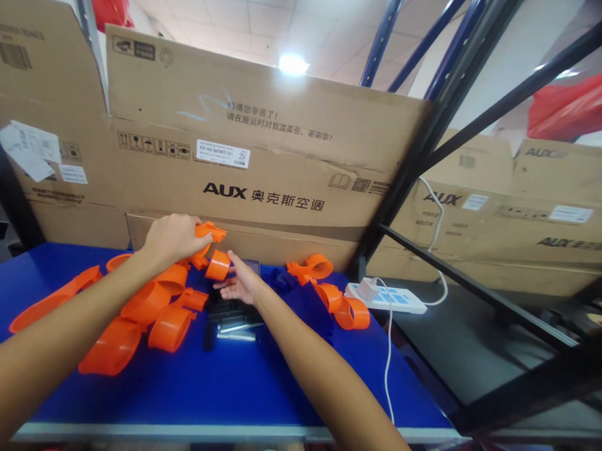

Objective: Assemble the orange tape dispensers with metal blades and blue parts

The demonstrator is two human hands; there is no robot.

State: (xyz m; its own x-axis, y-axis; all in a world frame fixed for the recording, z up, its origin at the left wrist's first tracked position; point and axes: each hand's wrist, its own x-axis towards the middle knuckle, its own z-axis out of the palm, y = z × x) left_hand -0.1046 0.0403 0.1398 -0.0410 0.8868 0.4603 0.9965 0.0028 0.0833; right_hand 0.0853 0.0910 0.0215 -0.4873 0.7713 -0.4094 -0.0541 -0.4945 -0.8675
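My left hand [175, 237] is closed around an orange plastic piece [210, 232] with a clip-like end, held above the back of the blue table. Just below it is an orange ring [218, 265]; whether it joins the held piece I cannot tell. My right hand [240, 280] is beside that ring, fingers apart, its upper fingertip at or touching the ring's right edge. Under my right hand lie black items [233, 312] and silvery strips [236, 335], partly covered. Several orange ringed pieces [172, 326] are heaped beneath my left forearm.
More orange ringed pieces [352, 314] lie at the right, beside dark blue parts [310, 308]. A white power strip [390, 298] with a plugged-in adapter and cable sits at the table's right edge. A large cardboard box [263, 165] stands behind; a black rack post [406, 163] rises at right.
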